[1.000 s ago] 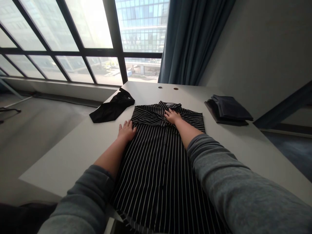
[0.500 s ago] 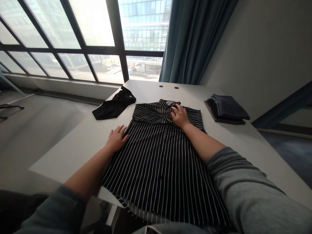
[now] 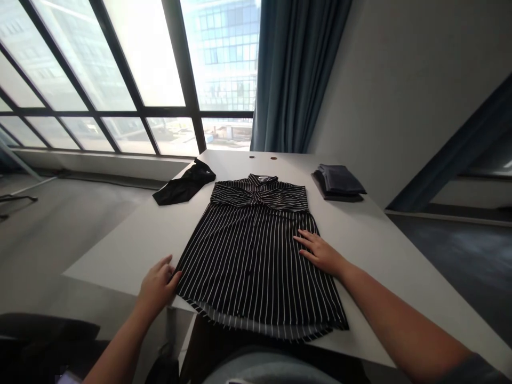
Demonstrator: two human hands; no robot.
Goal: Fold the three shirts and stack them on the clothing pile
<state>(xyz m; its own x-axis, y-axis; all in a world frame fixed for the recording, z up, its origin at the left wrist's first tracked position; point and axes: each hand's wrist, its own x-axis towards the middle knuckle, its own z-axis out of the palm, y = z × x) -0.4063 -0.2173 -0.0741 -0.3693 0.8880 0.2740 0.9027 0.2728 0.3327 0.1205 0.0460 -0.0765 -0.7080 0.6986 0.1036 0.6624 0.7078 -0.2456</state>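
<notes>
A black shirt with white stripes (image 3: 256, 256) lies spread on the white table, its collar (image 3: 263, 180) at the far end. Its sleeves are folded inward across the upper part and meet near the middle. The hem hangs slightly over the near table edge, showing a paler inner side. My right hand (image 3: 319, 252) rests open on the shirt's right side, fingers spread. At the lower left edge of the shirt is my left hand (image 3: 158, 282), open with the thumb apart from the loosely bent fingers; the thumb tip meets the fabric's edge.
Across the white table (image 3: 132, 250), a black garment (image 3: 184, 184) lies at the far left. A stack of folded dark clothes (image 3: 340, 180) sits at the far right. Two round holes are set near the back edge. Beyond stand a window and a blue curtain (image 3: 294, 74).
My right hand has moved from the collar area down to the shirt's right side. My left hand has slid down toward the lower left corner. The camera view has shifted.
</notes>
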